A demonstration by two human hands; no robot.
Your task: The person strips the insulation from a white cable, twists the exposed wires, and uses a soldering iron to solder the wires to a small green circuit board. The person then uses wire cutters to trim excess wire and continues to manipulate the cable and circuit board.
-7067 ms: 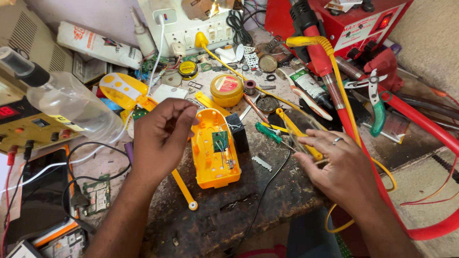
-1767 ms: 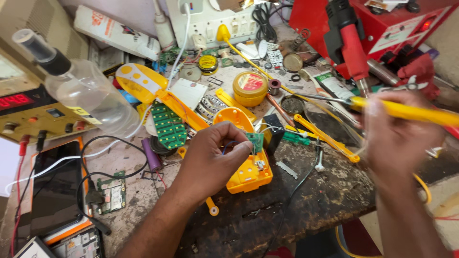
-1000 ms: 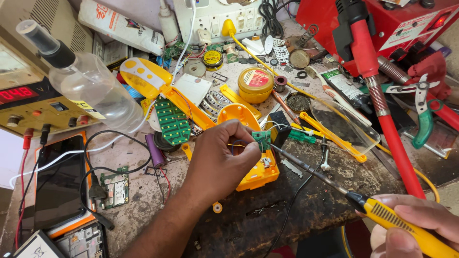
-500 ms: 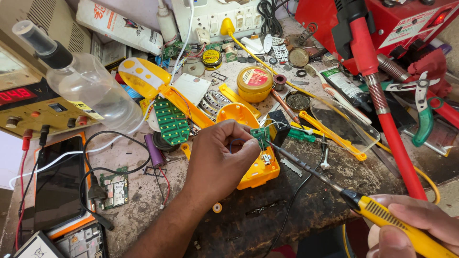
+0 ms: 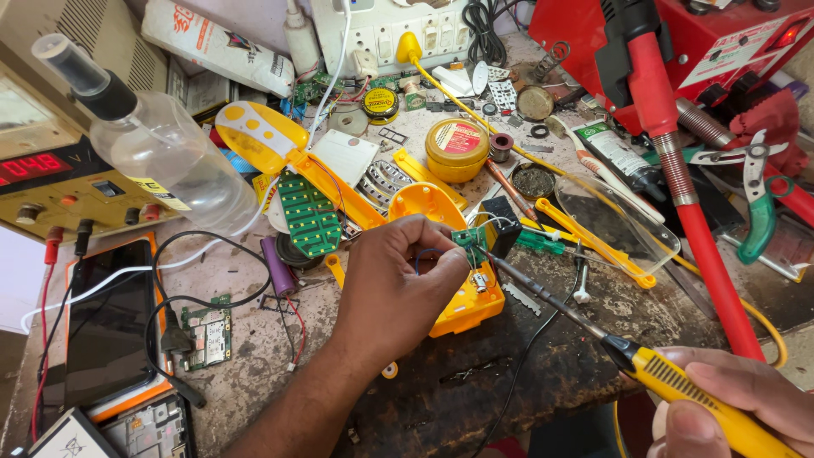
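Observation:
My left hand [image 5: 398,288] rests on an opened yellow plastic device [image 5: 462,301] and pinches a small green circuit board [image 5: 468,239] with thin wires at its top edge. In my right hand [image 5: 733,403], at the lower right, is a yellow-handled soldering iron [image 5: 678,382]. Its long metal tip [image 5: 509,273] reaches up-left and touches the device just below the small board. A larger green circuit board [image 5: 309,214] lies to the left, beside the yellow shell half [image 5: 263,136].
The bench is crowded: a clear bottle [image 5: 161,148] and power supply [image 5: 51,170] at left, a phone [image 5: 106,326] below them, a yellow solder-paste tin [image 5: 458,148], green-handled pliers [image 5: 755,199], a red tool [image 5: 678,144] and power strip [image 5: 407,30] behind.
My right hand picked up the soldering iron and brought its tip to the device. My left hand shifted from the device body to pinching the small green board.

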